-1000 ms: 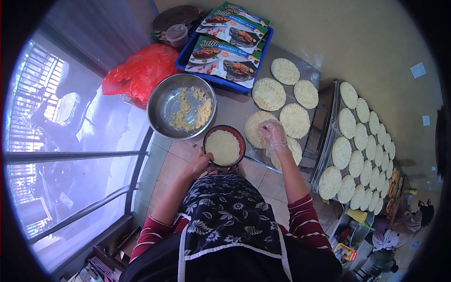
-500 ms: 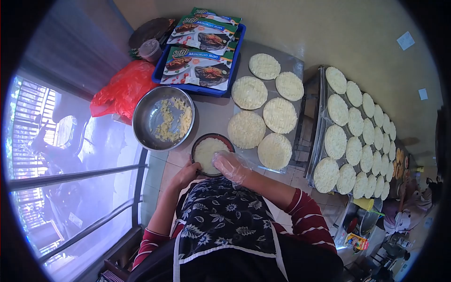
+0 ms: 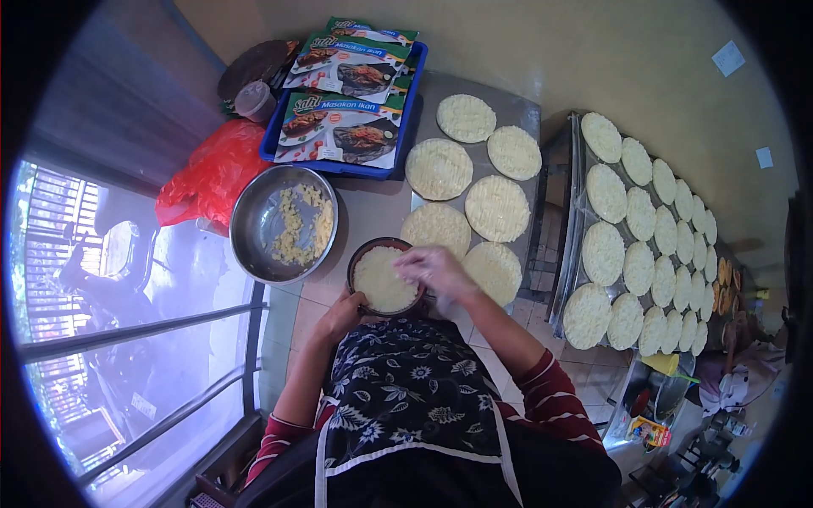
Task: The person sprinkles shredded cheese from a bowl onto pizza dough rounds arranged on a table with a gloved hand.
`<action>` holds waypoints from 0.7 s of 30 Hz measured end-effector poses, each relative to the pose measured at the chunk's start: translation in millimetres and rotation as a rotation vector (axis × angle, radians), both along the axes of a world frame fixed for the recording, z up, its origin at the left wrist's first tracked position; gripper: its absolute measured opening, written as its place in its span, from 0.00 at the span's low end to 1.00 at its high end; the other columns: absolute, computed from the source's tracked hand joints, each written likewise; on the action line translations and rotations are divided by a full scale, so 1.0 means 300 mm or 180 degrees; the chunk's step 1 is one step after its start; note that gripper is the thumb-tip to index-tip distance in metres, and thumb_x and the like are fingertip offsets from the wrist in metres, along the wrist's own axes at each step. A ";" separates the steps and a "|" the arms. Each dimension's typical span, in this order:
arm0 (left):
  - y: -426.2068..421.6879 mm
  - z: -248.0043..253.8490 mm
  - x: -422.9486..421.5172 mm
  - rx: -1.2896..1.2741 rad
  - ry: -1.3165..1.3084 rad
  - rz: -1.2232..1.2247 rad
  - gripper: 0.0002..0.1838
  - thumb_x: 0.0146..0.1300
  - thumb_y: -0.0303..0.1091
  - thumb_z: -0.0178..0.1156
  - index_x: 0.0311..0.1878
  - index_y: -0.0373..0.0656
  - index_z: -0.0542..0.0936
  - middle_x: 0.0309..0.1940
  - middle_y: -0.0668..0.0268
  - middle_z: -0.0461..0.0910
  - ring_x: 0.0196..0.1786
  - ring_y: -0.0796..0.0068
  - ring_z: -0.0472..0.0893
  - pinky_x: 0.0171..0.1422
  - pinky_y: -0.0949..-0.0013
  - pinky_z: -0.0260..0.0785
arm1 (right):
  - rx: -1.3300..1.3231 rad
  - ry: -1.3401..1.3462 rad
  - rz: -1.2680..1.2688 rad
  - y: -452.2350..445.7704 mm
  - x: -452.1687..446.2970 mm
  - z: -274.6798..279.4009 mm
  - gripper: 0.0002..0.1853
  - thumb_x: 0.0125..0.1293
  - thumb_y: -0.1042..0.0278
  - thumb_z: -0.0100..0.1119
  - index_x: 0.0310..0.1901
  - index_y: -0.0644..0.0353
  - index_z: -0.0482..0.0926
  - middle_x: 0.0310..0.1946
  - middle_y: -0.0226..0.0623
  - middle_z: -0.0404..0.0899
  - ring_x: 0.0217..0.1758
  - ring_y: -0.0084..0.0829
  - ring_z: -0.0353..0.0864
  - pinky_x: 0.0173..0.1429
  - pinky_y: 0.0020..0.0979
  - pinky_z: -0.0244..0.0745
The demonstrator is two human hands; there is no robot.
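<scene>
My left hand [image 3: 342,313] grips the lower left rim of a round, dark-edged dish [image 3: 354,264]. A pale, grated-looking dough layer [image 3: 383,286] fills the dish. Over the dish's upper right part is my right hand [image 3: 439,273], in a clear plastic glove, its fingers stretched toward the dough and slightly blurred. Whether the fingertips touch the dough is unclear. Up and to the left, a steel bowl [image 3: 240,254] holds crumbly yellow dough [image 3: 298,230].
Several pale dough rounds [image 3: 439,169] lie on a metal sheet to the right; more rounds [image 3: 604,254] cover a rack tray [image 3: 559,315] beyond. A blue tray [image 3: 410,127] carries printed packets [image 3: 339,131]. A red plastic bag [image 3: 207,173] sits by the window.
My right hand has lifted from the middle of the dough and shifted right, over the dish's rim. My left hand keeps its grip on the dish.
</scene>
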State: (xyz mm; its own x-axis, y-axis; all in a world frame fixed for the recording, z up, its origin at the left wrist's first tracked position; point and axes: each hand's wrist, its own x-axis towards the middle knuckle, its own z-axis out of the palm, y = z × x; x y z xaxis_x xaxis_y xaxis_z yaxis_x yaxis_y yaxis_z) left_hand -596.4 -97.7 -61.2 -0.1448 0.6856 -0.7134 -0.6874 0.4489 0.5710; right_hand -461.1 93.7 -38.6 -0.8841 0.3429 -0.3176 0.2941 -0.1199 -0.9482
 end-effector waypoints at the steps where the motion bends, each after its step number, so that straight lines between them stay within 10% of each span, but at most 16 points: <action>1: 0.009 0.013 -0.003 -0.0001 -0.0008 -0.0007 0.32 0.56 0.23 0.44 0.66 0.41 0.51 0.55 0.54 0.63 0.57 0.58 0.70 0.55 0.57 0.74 | -0.0986 -0.0052 -0.0410 0.037 0.012 -0.004 0.11 0.58 0.76 0.60 0.44 0.66 0.80 0.34 0.37 0.82 0.33 0.22 0.79 0.38 0.23 0.75; 5: 0.023 0.040 -0.056 -0.0063 -0.0259 -0.0025 0.33 0.55 0.22 0.43 0.67 0.42 0.49 0.59 0.50 0.60 0.60 0.53 0.68 0.56 0.54 0.74 | -0.0960 -0.0205 -0.1066 0.168 0.079 -0.046 0.11 0.59 0.77 0.59 0.44 0.68 0.79 0.34 0.38 0.82 0.33 0.22 0.79 0.36 0.22 0.74; 10: 0.077 0.114 -0.126 -0.0179 -0.0196 0.0013 0.26 0.58 0.23 0.41 0.61 0.28 0.54 0.54 0.45 0.66 0.54 0.52 0.74 0.57 0.56 0.74 | 0.1709 -0.0857 -0.0563 0.140 0.096 -0.112 0.09 0.58 0.75 0.59 0.40 0.63 0.82 0.32 0.41 0.82 0.34 0.29 0.81 0.40 0.28 0.74; 21: 0.161 0.108 -0.292 0.0005 -0.0247 -0.0453 0.26 0.59 0.23 0.38 0.62 0.22 0.53 0.55 0.44 0.67 0.58 0.51 0.71 0.63 0.55 0.69 | 0.1647 -0.0705 -0.0994 0.092 0.051 -0.166 0.09 0.54 0.72 0.61 0.38 0.62 0.82 0.30 0.43 0.81 0.33 0.34 0.81 0.40 0.30 0.73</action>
State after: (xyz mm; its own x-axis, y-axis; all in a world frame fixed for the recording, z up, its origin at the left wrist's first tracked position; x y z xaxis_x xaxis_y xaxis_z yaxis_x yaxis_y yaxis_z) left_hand -684.1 -49.3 -28.7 0.0093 0.6964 -0.7176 -0.6589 0.5441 0.5194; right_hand -445.7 121.3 -88.2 -0.6502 0.7314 -0.2056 0.5147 0.2251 -0.8273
